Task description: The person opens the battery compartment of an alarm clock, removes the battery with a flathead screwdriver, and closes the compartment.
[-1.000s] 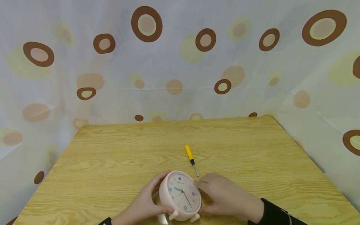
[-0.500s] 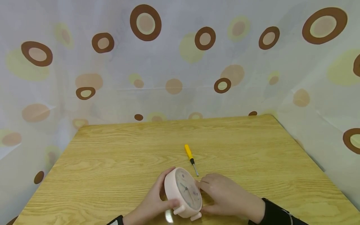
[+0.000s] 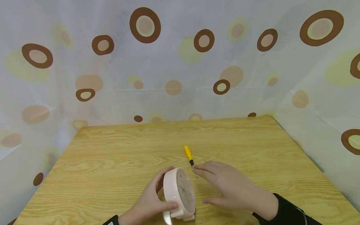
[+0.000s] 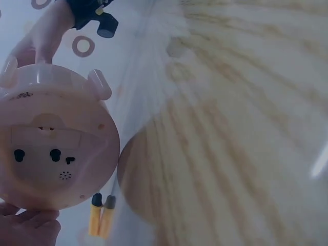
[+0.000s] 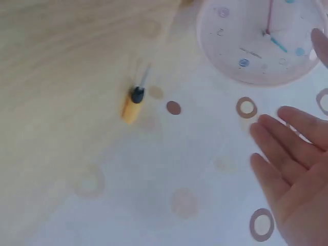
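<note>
Before a spotted sheet [image 3: 157, 70] with faint creases, over a wood-grained worktop [image 3: 126, 150] glossy enough to throw reflections, I judge the step in hand to be orienting a held clock [image 3: 179, 194]. My right grip [image 3: 229, 184] is spread, straight-fingered and holding nothing, just beside the clock. My left grip [image 3: 149, 197] pinches the clock, thumb on the near part of the rim, fingers behind. The next move, I judge, calls for a firm left hold while the free fingers meet the casing without knocking it. That casing is a pale pink drum, likely hard smooth plastic, its round dial turned toward the right grip; I cannot tell whether it touches the worktop. The screwdriver [image 3: 188, 154], yellow-handled with a slim metal shaft, lies beyond it. Smaller still are the clock's stubby, rounded feet [image 4: 101, 85] and, behind, its dark knobs [image 4: 55, 154].
</note>
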Available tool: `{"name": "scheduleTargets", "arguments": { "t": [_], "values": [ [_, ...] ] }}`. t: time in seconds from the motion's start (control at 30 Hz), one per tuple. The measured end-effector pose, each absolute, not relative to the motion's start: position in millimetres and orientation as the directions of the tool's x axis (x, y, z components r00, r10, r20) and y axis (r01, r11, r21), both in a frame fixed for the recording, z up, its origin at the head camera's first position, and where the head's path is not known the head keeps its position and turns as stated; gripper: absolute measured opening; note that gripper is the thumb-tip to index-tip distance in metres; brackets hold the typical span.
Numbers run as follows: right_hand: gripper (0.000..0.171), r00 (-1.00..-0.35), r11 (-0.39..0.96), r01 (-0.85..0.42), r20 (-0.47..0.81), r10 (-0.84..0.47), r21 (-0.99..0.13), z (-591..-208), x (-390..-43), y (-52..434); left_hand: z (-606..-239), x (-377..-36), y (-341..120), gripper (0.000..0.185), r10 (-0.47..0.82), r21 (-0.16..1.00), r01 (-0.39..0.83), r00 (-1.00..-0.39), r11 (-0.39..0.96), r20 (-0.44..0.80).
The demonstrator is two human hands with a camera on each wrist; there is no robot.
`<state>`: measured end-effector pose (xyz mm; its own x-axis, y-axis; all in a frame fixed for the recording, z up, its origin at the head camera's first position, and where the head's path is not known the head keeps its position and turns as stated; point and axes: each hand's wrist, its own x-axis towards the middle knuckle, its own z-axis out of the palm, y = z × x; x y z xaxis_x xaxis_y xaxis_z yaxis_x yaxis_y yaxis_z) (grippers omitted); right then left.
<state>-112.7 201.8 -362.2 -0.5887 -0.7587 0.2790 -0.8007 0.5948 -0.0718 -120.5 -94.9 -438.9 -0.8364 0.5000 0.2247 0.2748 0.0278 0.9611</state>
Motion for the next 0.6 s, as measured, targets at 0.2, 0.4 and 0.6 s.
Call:
{"name": "scheduleTargets", "arguments": {
  "t": [0.2, 0.4, 0.6],
  "values": [
    [0.097, -0.387, 0.409, -0.912, 0.406, -0.828, -0.036, -350.8, -116.8, 184.5, -431.2, -120.8, -97.0, 0.097, 0.510, 0.923, 0.366, -0.820, 0.119, 0.259],
    [0.095, -0.272, 0.292, -0.956, 0.432, -0.860, -0.020, -356.4, -119.7, 167.4, -424.3, -119.5, -91.6, 0.101, 0.540, 0.884, 0.425, -0.799, 0.194, 0.266],
    [0.086, -0.273, 0.303, -0.953, 0.408, -0.871, 0.008, -362.6, -119.9, 166.3, -421.9, -117.5, -88.2, 0.103, 0.553, 0.905, 0.362, -0.812, 0.224, 0.189]
  ]
}}
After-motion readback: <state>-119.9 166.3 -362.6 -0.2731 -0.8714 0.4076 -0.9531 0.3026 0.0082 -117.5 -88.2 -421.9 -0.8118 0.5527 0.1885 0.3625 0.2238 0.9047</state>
